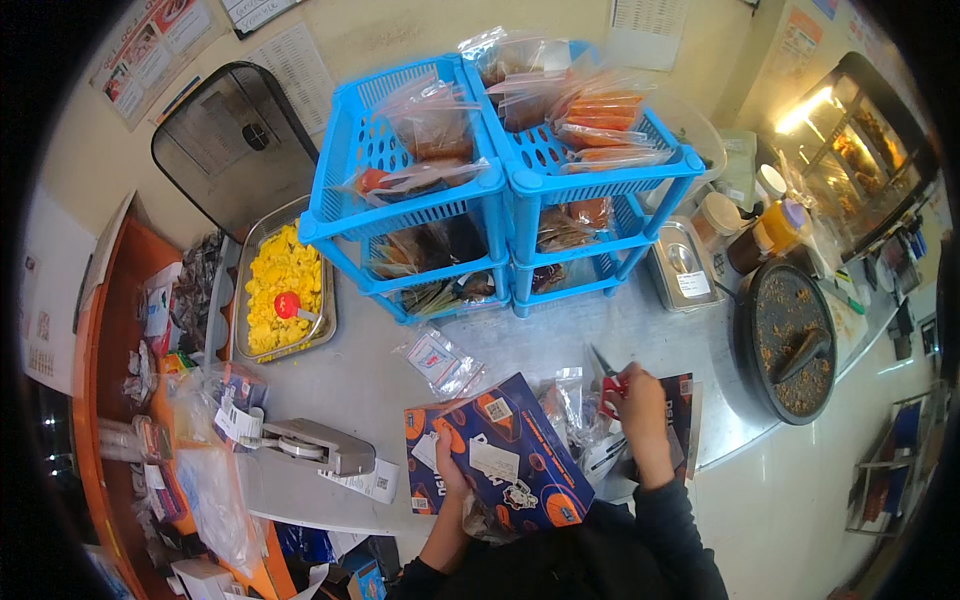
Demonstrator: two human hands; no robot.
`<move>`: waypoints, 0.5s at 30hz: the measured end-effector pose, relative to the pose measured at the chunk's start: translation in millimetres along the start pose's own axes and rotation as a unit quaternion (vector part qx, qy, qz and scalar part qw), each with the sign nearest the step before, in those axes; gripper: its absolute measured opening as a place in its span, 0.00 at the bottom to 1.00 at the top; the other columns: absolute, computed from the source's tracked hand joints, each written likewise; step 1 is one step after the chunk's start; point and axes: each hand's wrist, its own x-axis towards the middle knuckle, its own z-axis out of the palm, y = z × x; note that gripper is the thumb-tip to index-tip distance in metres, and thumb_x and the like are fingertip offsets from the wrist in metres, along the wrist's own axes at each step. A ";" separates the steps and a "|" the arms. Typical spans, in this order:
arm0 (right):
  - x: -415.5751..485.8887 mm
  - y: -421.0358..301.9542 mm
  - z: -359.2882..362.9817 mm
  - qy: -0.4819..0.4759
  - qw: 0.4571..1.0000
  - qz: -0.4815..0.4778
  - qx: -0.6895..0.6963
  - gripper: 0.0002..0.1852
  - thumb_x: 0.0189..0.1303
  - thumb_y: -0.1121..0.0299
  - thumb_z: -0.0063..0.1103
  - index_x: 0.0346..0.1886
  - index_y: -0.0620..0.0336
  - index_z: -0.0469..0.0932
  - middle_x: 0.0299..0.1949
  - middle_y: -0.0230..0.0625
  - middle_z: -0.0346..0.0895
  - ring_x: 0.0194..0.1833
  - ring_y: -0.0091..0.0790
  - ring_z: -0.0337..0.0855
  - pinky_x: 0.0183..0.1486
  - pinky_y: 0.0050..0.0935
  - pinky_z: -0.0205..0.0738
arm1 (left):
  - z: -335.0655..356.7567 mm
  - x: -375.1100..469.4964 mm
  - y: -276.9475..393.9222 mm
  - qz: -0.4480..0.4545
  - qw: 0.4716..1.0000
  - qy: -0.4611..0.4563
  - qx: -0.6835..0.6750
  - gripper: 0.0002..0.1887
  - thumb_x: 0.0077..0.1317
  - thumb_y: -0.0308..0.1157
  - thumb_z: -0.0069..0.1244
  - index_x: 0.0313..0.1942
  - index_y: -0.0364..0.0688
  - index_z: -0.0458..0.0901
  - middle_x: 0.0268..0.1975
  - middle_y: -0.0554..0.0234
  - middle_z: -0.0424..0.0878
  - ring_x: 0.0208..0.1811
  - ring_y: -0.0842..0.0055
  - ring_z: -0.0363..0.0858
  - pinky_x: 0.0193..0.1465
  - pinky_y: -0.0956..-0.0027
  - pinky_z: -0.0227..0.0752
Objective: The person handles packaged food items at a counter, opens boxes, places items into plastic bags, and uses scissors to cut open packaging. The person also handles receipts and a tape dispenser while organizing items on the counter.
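My left hand (448, 463) grips a printed dark-blue and orange cardboard box (510, 457) by its left side, holding it tilted close to my body. The box bears stickers and writing. In my right hand (646, 424) is a pair of red-handled scissors (613, 390), blades pointing away from me over the steel counter (525, 337). Clear plastic packets (571, 409) lie between the box and my right hand. Under my right wrist is another dark printed box or sheet (679, 420), partly hidden. A small plastic sachet (442, 361) rests just beyond the box.
Blue tiered plastic racks (491, 180) with bagged sauces stand ahead. Left are a tray of yellow food (281, 292) and a tape dispenser (322, 446). To the right sit a lidded steel container (681, 262), a stone mortar with pestle (787, 341) and a lit display case (855, 150).
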 end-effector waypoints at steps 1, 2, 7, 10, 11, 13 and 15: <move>-0.4 -0.2 7.5 -0.021 0.999 -0.016 -0.043 0.14 0.42 0.74 0.67 0.33 0.64 0.74 0.32 0.48 0.78 0.36 0.52 0.79 0.37 0.41 0.74 | 0.2 -2.5 -2.3 -0.005 1.000 0.019 -0.010 0.19 0.66 0.46 0.43 0.48 0.41 0.73 0.42 0.63 0.79 0.40 0.75 0.80 0.44 0.72 0.74; -1.4 -3.0 12.9 -0.041 0.995 -0.031 -0.086 0.12 0.43 0.75 0.66 0.33 0.64 0.74 0.33 0.48 0.77 0.37 0.51 0.79 0.37 0.41 0.74 | 0.9 -4.1 -3.6 -0.009 0.999 0.038 -0.020 0.19 0.66 0.46 0.43 0.48 0.41 0.73 0.42 0.63 0.79 0.41 0.75 0.80 0.45 0.71 0.74; -31.1 -46.2 -36.9 0.077 0.994 -0.075 -0.016 0.07 0.54 0.72 0.58 0.34 0.65 0.76 0.33 0.47 0.75 0.39 0.49 0.76 0.42 0.41 0.71 | 5.3 -18.6 -11.1 -0.011 0.996 0.082 -0.028 0.19 0.66 0.46 0.42 0.49 0.42 0.72 0.45 0.64 0.78 0.44 0.75 0.78 0.47 0.71 0.73; -79.4 -75.8 -65.2 -0.086 0.981 -0.129 0.112 0.17 0.55 0.64 0.61 0.42 0.67 0.74 0.39 0.50 0.72 0.42 0.50 0.74 0.45 0.39 0.69 | -2.0 -25.3 -16.4 -0.005 0.996 0.084 -0.034 0.21 0.66 0.47 0.41 0.51 0.42 0.71 0.45 0.64 0.78 0.45 0.74 0.78 0.48 0.71 0.72; -90.6 -81.1 -62.6 -0.121 0.975 -0.144 0.116 0.21 0.55 0.61 0.61 0.45 0.69 0.73 0.41 0.51 0.71 0.43 0.51 0.73 0.47 0.40 0.69 | -3.6 -27.5 -18.2 -0.005 0.996 0.080 -0.034 0.21 0.66 0.48 0.41 0.51 0.42 0.70 0.46 0.64 0.78 0.45 0.74 0.78 0.48 0.71 0.72; -99.6 -79.5 -54.9 -0.172 0.966 -0.142 0.132 0.27 0.54 0.57 0.63 0.49 0.69 0.71 0.44 0.52 0.69 0.45 0.52 0.72 0.49 0.39 0.68 | -1.6 -38.4 -16.7 -0.006 0.996 0.077 -0.034 0.22 0.67 0.49 0.40 0.52 0.42 0.69 0.47 0.63 0.77 0.46 0.73 0.78 0.49 0.71 0.71; -99.9 -71.7 -39.0 -0.201 0.961 -0.112 0.156 0.30 0.52 0.57 0.65 0.53 0.67 0.69 0.47 0.51 0.67 0.47 0.50 0.71 0.51 0.37 0.67 | -3.4 -46.6 -18.4 -0.012 0.996 0.088 -0.027 0.23 0.67 0.50 0.39 0.53 0.43 0.68 0.48 0.64 0.76 0.47 0.73 0.77 0.51 0.70 0.71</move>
